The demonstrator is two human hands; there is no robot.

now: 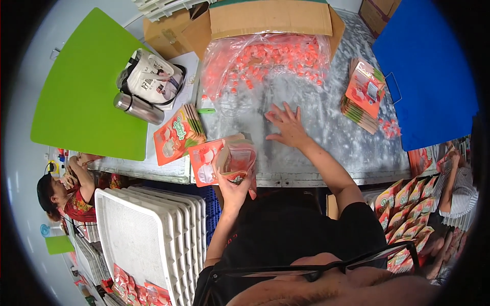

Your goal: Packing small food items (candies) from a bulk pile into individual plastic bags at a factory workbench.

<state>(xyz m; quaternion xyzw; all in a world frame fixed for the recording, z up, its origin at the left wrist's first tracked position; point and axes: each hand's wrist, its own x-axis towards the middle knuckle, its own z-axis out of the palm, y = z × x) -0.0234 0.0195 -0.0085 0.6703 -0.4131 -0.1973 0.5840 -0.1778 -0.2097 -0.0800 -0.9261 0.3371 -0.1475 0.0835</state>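
Holding one open orange pouch (237,159) upright at the near edge of the metal table (316,148), left hand (232,186) grips it from below, fingers wrapped around its base. Right hand (287,127) lies flat on the table beyond the pouch, fingers spread wide, holding nothing. One clear bag of small orange candies (265,61) lies just past its fingertips. Two pouch stacks (178,132) (363,94) flank it.
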